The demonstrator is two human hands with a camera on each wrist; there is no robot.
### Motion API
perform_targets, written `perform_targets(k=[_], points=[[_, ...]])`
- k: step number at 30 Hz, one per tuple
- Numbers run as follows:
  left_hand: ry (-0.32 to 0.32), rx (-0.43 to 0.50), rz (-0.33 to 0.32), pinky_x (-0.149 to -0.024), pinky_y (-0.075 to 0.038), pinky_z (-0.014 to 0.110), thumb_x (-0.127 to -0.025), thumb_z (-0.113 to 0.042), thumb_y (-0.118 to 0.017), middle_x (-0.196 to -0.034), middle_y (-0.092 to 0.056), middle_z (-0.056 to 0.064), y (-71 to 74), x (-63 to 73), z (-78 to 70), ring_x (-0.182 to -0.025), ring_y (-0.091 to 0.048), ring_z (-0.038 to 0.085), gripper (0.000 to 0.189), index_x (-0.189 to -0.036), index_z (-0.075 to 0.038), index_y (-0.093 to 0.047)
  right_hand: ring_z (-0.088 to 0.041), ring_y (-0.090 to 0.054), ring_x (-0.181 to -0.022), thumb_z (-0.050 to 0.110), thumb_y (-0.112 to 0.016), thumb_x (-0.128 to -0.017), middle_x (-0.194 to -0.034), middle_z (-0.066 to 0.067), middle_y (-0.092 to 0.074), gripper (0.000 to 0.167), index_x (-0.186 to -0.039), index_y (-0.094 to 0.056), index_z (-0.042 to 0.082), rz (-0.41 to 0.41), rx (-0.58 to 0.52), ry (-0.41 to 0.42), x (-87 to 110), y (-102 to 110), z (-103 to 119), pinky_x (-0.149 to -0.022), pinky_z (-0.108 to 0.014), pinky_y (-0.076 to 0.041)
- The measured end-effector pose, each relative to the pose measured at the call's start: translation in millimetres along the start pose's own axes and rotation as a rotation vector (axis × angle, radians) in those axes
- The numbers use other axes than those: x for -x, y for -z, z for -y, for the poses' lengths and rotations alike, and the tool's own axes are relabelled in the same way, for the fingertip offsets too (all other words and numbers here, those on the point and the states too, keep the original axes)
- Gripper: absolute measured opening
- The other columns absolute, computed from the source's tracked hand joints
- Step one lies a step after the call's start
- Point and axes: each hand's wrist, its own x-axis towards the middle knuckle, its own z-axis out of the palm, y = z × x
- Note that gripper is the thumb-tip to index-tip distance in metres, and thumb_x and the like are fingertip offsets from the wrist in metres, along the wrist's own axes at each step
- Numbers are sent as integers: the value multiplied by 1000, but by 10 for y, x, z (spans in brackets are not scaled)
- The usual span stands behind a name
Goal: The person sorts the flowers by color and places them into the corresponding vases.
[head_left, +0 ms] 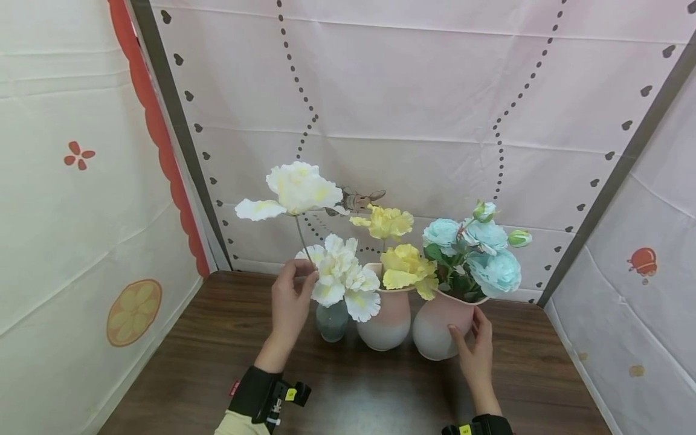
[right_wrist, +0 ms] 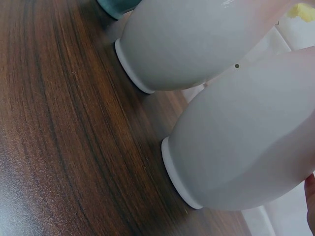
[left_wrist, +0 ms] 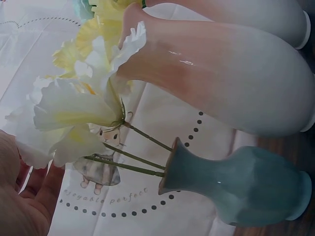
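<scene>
My left hand (head_left: 290, 299) is raised beside a small teal vase (left_wrist: 246, 184) and pinches the stem of a tall white flower (head_left: 301, 188). A lower cluster of white flowers (head_left: 342, 275) leans in front of its fingertips, and stems run down into the teal vase. On the right, a pink-and-white vase (head_left: 437, 329) stands upright with light blue flowers (head_left: 484, 244). My right hand (head_left: 477, 350) holds its right side, thumb at the front and fingers farther back. Petals partly hide the left fingertips in the left wrist view.
Between those two stands another pink-and-white vase (head_left: 385, 323) with yellow flowers (head_left: 408, 266). All three vases stand close together on the dark wooden table (head_left: 380, 393). A printed cloth (head_left: 413, 90) hangs behind them, with pale cloth walls at both sides.
</scene>
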Motion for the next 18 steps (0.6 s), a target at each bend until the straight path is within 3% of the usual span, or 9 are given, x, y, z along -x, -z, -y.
perform_targets(k=[13,18], points=[[15,35,65,-77,-58,23,-93,-2,-68,-101,-67,12,-37,58,53,-97,-65,20,14,-105,-2,-62,-38,-40,-138,10,-69,-93,-146,-22,-40,70,-152,-31,4,11,-13,-21,13,10,-3,-113,-62,-34],[47,24,100,-75,-58,24,-94,-4,-66,-99,-67,10,-41,72,73,-95,-65,17,10,-104,-5,-63,-38,-40,-137,9,-70,-93,-146,-22,-40,70,-152,-31,3,9,-19,-8,10,11,-4,-113,-62,-34]])
